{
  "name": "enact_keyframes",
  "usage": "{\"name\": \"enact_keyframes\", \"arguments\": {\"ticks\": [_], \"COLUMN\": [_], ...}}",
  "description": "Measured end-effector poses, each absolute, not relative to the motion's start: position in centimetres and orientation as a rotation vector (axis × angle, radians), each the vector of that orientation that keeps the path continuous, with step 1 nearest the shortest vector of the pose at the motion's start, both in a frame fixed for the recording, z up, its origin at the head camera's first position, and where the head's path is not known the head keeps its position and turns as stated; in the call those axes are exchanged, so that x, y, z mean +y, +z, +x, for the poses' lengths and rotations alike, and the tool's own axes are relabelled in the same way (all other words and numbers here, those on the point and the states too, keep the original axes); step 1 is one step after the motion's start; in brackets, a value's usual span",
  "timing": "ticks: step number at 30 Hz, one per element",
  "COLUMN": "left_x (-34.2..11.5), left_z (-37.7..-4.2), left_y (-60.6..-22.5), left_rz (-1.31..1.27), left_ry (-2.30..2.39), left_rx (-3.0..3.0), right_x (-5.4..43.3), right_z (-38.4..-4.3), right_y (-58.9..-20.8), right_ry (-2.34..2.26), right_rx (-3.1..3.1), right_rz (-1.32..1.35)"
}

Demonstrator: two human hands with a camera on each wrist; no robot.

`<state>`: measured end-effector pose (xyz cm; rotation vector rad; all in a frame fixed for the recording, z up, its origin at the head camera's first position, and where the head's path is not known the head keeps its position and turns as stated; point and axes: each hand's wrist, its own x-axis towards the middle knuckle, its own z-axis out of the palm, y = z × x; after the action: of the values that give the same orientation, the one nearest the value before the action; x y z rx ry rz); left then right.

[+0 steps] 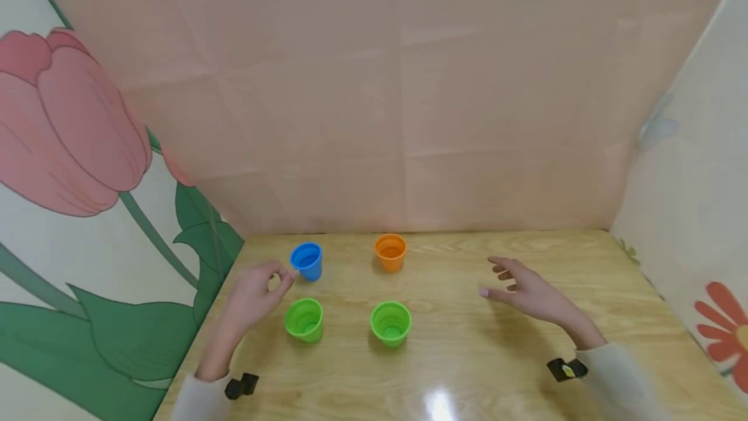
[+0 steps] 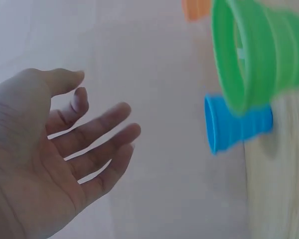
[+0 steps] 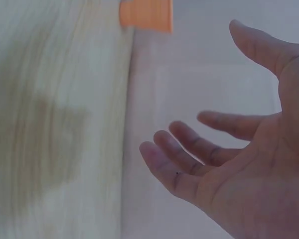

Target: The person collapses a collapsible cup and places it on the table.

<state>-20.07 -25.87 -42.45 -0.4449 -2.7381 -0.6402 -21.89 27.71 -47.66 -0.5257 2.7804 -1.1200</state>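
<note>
My left hand (image 1: 256, 296) hovers over the left of the table, loosely bent, with the thumb tip close to the index finger. Nothing shows between its fingers (image 2: 102, 127) in the left wrist view. In the head view its fingertips overlap the edge of the blue cup (image 1: 307, 262). Just right of that hand stands a green cup (image 1: 305, 321). Farther right are a second green cup (image 1: 391, 325) and, behind it, an orange cup (image 1: 390, 253). Over the table's right half, my right hand (image 1: 530, 290) is held spread with its thumb apart, palm bare in the right wrist view.
All the cups stand upright with their mouths up on the wooden table (image 1: 467, 356). A plain pinkish cloth (image 1: 403, 96) hangs along the back edge. Tulip-printed panel (image 1: 76, 128) borders the left side, and a pale flower-printed panel (image 1: 695, 213) the right.
</note>
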Motion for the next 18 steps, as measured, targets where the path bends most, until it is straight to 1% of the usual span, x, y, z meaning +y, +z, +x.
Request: {"name": "enact_keyframes", "arguments": {"ticks": [5, 8, 13, 18], "left_x": [-23.8, -22.7, -20.5, -19.1], "left_z": [-19.7, -19.4, -18.4, -17.5], "left_y": [-43.8, -44.7, -46.6, -47.5], "left_rz": [-0.553, -0.570, -0.539, -0.464], "left_ry": [-0.760, -0.855, -1.085, -1.470], "left_rx": [-2.623, -2.587, -2.598, -2.632], "right_x": [25.8, 24.9, 23.7, 22.5], "right_z": [-21.1, -21.1, -20.9, -20.7], "right_y": [-48.5, -49.3, -50.4, -50.8], "right_ry": [-1.225, -1.288, -1.374, -1.436], "right_rx": [2.708, 2.612, 2.474, 2.408], "right_rz": [-0.607, -0.622, -0.622, -0.640]}}
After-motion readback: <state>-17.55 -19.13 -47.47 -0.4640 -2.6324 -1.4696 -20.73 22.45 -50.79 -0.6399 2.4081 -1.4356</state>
